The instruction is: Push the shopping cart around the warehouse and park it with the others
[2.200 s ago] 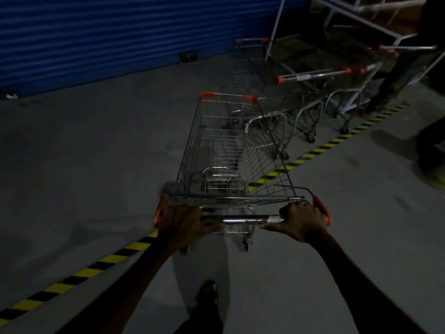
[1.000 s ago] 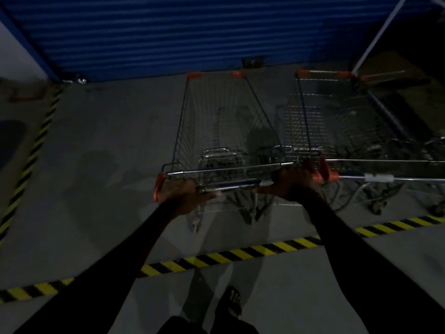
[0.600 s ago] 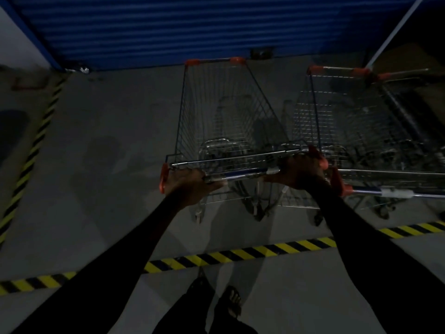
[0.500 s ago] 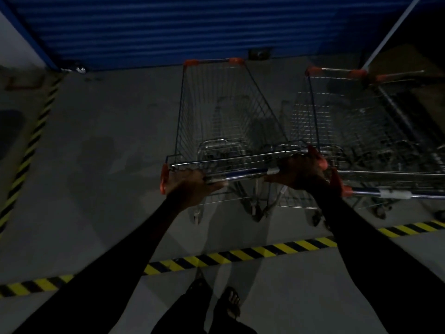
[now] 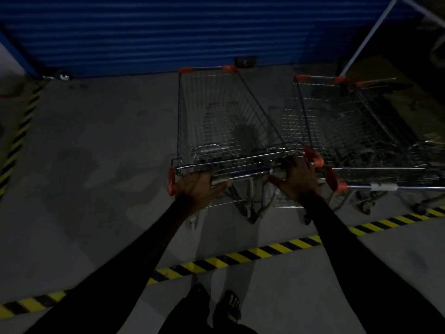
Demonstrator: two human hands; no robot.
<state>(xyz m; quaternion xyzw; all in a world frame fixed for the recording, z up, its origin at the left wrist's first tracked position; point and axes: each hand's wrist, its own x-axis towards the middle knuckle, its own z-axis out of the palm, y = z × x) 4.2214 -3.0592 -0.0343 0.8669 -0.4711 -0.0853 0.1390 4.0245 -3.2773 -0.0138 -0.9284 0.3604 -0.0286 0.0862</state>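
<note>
The bare grey concrete floor (image 5: 101,165) carries everything here. A yellow-and-black striped hazard tape line (image 5: 240,255) crosses it from 8 o'clock to 3 o'clock, and a second striped tape strip (image 5: 20,133) runs up the edge at 9 o'clock. Beyond the line, a silver wire shopping cart with orange corner caps (image 5: 216,121) stands on its wheels at 12 o'clock, just beside the parked silver wire carts (image 5: 356,131) at 2 o'clock. A sandalled foot (image 5: 231,306) rests at 6 o'clock.

Dim concrete floor (image 5: 101,150), blue shutter (image 5: 168,32)
</note>
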